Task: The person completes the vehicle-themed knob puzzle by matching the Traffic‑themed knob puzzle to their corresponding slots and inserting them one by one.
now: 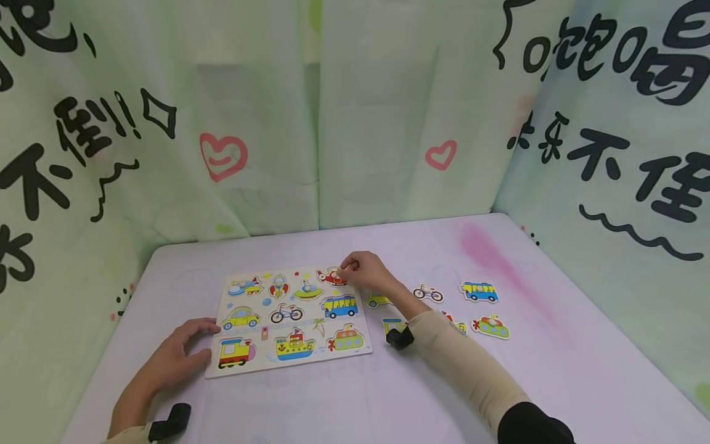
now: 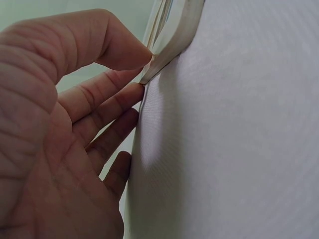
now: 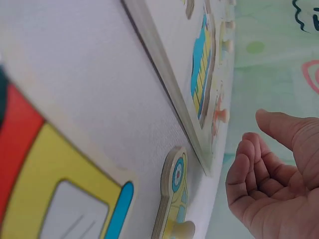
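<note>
So far on the puzzle board (image 1: 263,364): the far row looks filled, with airplane (image 1: 243,287), rocket (image 1: 279,287), flying saucer (image 1: 308,291) and helicopter (image 1: 330,277); the right wrist view shows knobs (image 3: 228,46) standing along that side.
Slots left: the bus slot (image 3: 200,74) shows only a flat printed picture, no knob; the car slot (image 1: 241,317), bicycle slot (image 1: 286,314), train slot (image 1: 234,353), ship slot (image 1: 294,348) and submarine slot (image 1: 346,338) are probably unfilled too.
Loose pieces: right of the board on the table (image 1: 305,407) lie car piece (image 1: 377,300), bicycle piece (image 1: 428,293), bus piece (image 1: 479,291), train piece (image 1: 393,325), submarine piece (image 1: 491,327) and one partly hidden behind the right sleeve (image 1: 466,370), likely the ship.
Right hand (image 1: 367,271): at the board's far right corner, fingers loosely bent, thumb parted from them, nothing held; whether it touches the helicopter, I cannot tell.
Left hand (image 1: 179,354): at the board's left edge toward the near corner, thumb and fingertips against the rim, fingers relaxed, no piece in it.
Progress: seemingly four placed, six left, so somewhat under halfway.
</note>
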The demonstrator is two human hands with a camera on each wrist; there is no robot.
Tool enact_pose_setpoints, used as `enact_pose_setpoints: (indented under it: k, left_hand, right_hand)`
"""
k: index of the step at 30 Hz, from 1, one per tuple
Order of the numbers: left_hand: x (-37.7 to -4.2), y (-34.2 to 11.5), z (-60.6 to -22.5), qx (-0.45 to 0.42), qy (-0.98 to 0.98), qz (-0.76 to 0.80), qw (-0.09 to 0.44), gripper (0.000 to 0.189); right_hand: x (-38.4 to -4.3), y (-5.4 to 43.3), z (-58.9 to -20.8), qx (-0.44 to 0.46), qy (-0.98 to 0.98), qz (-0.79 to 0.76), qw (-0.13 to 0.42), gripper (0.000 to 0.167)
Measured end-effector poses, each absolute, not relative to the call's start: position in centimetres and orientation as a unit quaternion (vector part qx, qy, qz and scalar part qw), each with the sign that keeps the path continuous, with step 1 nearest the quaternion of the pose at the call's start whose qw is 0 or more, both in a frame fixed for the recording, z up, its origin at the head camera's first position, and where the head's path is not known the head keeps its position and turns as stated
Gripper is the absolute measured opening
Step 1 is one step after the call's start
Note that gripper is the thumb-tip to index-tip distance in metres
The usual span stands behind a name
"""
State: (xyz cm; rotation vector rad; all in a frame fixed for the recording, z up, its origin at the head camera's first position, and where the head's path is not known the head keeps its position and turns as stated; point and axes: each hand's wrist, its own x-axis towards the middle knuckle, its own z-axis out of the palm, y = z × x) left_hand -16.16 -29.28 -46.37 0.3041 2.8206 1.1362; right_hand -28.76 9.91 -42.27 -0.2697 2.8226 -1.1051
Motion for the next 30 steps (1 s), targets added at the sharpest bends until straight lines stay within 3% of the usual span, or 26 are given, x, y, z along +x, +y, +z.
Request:
enact_pose_setpoints:
  k: [30]
  left_hand:
    - [-16.3,-29.4,-46.4,0.094,0.922,0.371,0.054,0.041]
  right_hand:
    - [-25.5,15.1,-42.1,-0.105,0.928,-0.354,0.046,0.021]
